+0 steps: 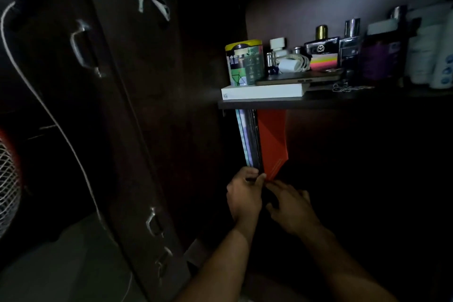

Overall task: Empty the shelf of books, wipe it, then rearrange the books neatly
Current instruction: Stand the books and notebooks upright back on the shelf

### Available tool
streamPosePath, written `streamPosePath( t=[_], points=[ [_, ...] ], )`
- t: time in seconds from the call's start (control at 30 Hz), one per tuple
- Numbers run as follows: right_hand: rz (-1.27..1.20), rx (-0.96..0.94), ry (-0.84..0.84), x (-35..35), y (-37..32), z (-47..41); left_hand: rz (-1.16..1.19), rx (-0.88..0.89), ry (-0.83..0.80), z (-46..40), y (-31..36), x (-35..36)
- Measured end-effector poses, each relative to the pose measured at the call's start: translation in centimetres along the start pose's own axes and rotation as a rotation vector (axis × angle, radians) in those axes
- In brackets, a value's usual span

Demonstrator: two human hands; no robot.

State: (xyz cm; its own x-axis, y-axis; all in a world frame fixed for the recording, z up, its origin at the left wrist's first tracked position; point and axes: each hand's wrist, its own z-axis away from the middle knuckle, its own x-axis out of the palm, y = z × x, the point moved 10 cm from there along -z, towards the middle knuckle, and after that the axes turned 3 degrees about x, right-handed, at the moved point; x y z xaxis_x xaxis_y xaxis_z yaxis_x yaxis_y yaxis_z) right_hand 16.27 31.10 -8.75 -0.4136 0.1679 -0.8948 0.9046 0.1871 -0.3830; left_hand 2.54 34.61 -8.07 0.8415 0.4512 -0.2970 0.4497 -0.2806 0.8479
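Looks like the tail end: left hand (244, 193) has its grip pinching the upright dark thin books (248, 140), right hand (291, 206) open beside it, slanted orange book (272, 142) just above still needs straightening.

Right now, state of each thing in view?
Orange book: upright, leaning, under upper shelf.
Dark books: upright, at compartment's left.
Left hand: gripping dark books' bottom.
Right hand: open, fingers at orange book's lower corner.
White box: flat on upper shelf.
Cabinet door: open.

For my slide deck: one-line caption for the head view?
Both hands, left and right, at the bottoms of upright books and an orange book under a cluttered shelf.
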Motion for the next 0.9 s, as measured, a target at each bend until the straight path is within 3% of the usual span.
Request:
streamPosePath(
  t=[0.3,0.43,0.53,0.7,0.73,0.83,0.9],
  points=[
    [0.187,0.086,-0.182,1.8,-0.6,4.3,0.051,0.063,-0.151,1.2,0.3,0.5],
    [0.128,0.114,-0.274,0.8,-1.8,10.0,0.097,0.119,-0.559,7.2,1.8,1.7],
    [0.124,0.147,-0.373,-2.1,-2.4,14.5,-0.015,0.201,-0.818,12.0,3.1,2.1],
    [0.486,0.315,-0.238,-10.1,2.5,23.8,-0.519,0.351,-1.001,18.1,4.6,2.1],
    [0.509,0.366,-0.221,-11.3,4.3,25.8,-0.5,0.32,-1.002,18.7,5.1,2.1],
    [0.475,0.495,-0.242,-13.7,8.9,30.8,-0.154,0.115,-0.967,20.7,8.8,3.2],
    [0.454,0.496,-0.258,-13.8,10.0,32.5,-0.1,0.157,-0.99,23.1,12.5,4.6]
  ],
)
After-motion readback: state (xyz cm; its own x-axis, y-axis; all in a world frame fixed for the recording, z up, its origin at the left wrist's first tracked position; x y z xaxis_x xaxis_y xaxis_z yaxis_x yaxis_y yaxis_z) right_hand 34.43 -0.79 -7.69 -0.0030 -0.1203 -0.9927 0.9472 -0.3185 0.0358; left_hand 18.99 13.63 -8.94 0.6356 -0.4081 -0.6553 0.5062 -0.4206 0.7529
